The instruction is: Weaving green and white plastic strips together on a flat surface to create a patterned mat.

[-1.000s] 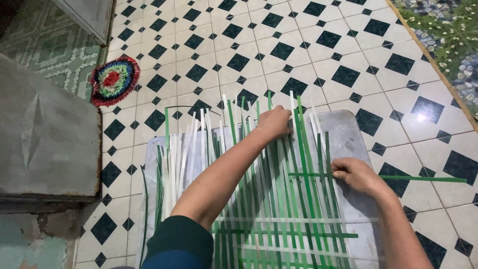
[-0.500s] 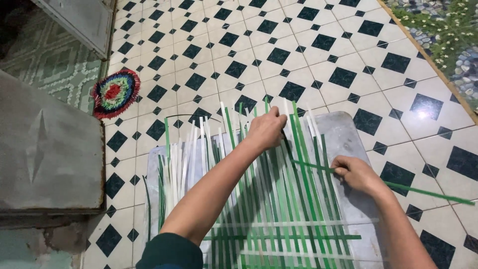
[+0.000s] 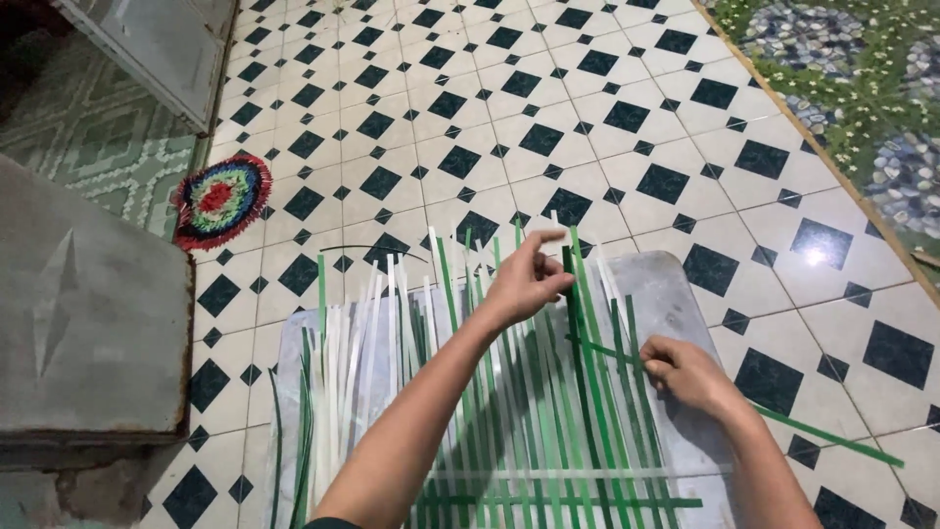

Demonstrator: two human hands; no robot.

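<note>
Many long green and white strips (image 3: 490, 411) lie side by side on a grey board (image 3: 676, 294) on the tiled floor. Two cross strips run through them near the bottom edge of the view. My left hand (image 3: 527, 282) is raised over the far ends of the strips, index finger stretched out. Its other fingers pinch a dark green strip (image 3: 578, 343). My right hand (image 3: 685, 372) rests on the board's right side. It grips one end of a loose green cross strip (image 3: 832, 436) that trails out to the right over the tiles.
The floor is white tile with black diamonds (image 3: 548, 137). A round multicoloured mat (image 3: 220, 199) lies at the left, beside a grey concrete step (image 3: 88, 313). A metal door edge (image 3: 157, 49) is at the top left. A pebble-patterned strip (image 3: 862, 108) borders the right.
My left hand has lifted off the flat strips and now pinches one with its index finger extended. My right hand has stayed by the board's right side with the cross strip.
</note>
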